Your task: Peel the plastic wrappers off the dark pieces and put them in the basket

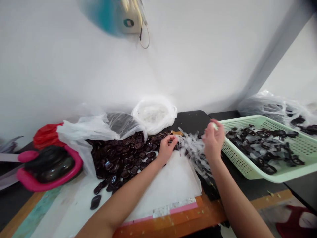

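Observation:
My left hand (167, 149) is closed in a pinch at the right end of a heap of glossy dark brown, rounded flat pieces (116, 158). What its fingertips hold, if anything, cannot be made out. Above a pile of clear plastic strips (194, 147), my right hand (214, 138) is raised with its fingers curled in. Something small and pale shows at its fingertips, too blurred to name. Between and below the hands lies a white sheet (170, 185). Just right of my right hand stands a pale green basket (239, 163) holding dark looped parts with clear tabs (264, 145).
A white plastic bag (81, 129) covers the heap's back. Behind it sits a bag-lined round container (155, 114). At left, a pink-rimmed container (76, 165) holds a dark bulging bag. More bagged dark parts (297, 119) lie behind the basket. A wall rises behind the table.

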Demonstrator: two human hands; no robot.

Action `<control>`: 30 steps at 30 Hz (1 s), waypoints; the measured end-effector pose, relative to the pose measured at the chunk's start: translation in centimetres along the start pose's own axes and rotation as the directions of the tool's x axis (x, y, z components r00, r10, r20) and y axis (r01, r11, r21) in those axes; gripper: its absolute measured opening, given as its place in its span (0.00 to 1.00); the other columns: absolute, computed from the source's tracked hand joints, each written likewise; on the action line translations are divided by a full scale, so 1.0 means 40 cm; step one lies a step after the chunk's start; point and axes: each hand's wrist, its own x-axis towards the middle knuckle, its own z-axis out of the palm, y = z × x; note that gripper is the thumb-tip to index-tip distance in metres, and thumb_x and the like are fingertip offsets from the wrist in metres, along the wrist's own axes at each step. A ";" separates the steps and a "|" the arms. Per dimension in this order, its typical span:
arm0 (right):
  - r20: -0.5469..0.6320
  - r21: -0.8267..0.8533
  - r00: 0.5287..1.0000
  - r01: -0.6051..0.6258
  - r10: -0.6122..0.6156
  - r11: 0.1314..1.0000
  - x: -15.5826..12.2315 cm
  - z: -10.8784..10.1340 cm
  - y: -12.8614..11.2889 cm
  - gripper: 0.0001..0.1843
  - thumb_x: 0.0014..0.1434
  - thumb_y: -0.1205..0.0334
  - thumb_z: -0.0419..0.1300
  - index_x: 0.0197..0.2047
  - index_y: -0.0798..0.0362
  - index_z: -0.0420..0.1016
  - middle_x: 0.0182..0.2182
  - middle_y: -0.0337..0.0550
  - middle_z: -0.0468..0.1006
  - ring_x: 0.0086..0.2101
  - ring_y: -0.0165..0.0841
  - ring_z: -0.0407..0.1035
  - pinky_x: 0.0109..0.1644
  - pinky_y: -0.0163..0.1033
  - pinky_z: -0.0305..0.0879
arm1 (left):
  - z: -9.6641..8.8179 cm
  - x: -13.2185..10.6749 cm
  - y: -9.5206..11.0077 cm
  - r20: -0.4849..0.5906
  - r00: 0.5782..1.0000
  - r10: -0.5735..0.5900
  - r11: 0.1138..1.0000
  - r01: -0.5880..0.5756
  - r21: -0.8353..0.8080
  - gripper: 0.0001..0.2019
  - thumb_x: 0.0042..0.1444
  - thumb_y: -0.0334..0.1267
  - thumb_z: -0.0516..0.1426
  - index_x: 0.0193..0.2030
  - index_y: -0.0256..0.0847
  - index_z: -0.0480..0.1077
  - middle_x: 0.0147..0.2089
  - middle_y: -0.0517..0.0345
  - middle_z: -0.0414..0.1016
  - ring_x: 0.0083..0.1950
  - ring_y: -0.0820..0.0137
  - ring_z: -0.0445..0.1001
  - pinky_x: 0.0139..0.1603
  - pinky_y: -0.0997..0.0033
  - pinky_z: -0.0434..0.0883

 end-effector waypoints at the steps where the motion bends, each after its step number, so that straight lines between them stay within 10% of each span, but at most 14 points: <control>1: 0.146 0.140 0.981 -0.146 0.125 0.979 -0.017 0.018 0.008 0.27 0.57 0.38 0.51 0.48 0.52 0.68 0.22 0.35 0.59 0.17 0.26 0.52 0.20 0.34 0.52 | 0.009 -0.010 0.002 0.066 0.998 0.019 0.999 -0.022 0.044 0.13 0.50 0.47 0.60 0.32 0.37 0.71 0.30 0.57 0.71 0.29 0.74 0.67 0.28 0.76 0.62; 6: 0.443 0.420 0.814 -0.558 0.375 0.715 -0.070 0.074 0.065 0.23 0.58 0.38 0.48 0.36 0.51 0.66 0.20 0.31 0.55 0.15 0.24 0.47 0.17 0.32 0.51 | 0.034 -0.042 -0.002 0.338 0.941 -0.024 0.978 -0.048 0.204 0.14 0.45 0.44 0.64 0.31 0.35 0.72 0.31 0.55 0.73 0.30 0.73 0.68 0.26 0.77 0.59; 14: 0.343 0.471 0.867 -0.491 0.361 0.733 -0.050 0.059 0.085 0.23 0.58 0.36 0.46 0.34 0.50 0.62 0.18 0.30 0.53 0.15 0.25 0.49 0.17 0.32 0.53 | 0.037 -0.058 0.014 0.229 0.971 0.066 0.946 -0.133 0.294 0.11 0.49 0.44 0.61 0.32 0.38 0.71 0.32 0.59 0.70 0.20 0.81 0.53 0.21 0.77 0.51; 20: 0.286 0.496 0.862 -0.507 0.418 0.705 -0.056 0.062 0.085 0.24 0.56 0.35 0.48 0.33 0.50 0.62 0.19 0.30 0.54 0.15 0.25 0.50 0.18 0.33 0.53 | 0.046 -0.073 0.014 0.383 0.913 0.139 0.904 -0.275 0.327 0.10 0.51 0.43 0.60 0.28 0.37 0.74 0.42 0.53 0.69 0.21 0.82 0.54 0.22 0.76 0.55; 30: 0.264 0.457 0.877 -0.481 0.402 0.748 0.031 0.006 0.105 0.21 0.55 0.41 0.54 0.27 0.51 0.62 0.15 0.27 0.49 0.12 0.22 0.41 0.13 0.31 0.40 | 0.017 -0.034 -0.003 0.003 0.973 0.230 0.945 -0.224 0.240 0.13 0.53 0.45 0.58 0.27 0.37 0.73 0.39 0.52 0.67 0.29 0.75 0.64 0.26 0.76 0.60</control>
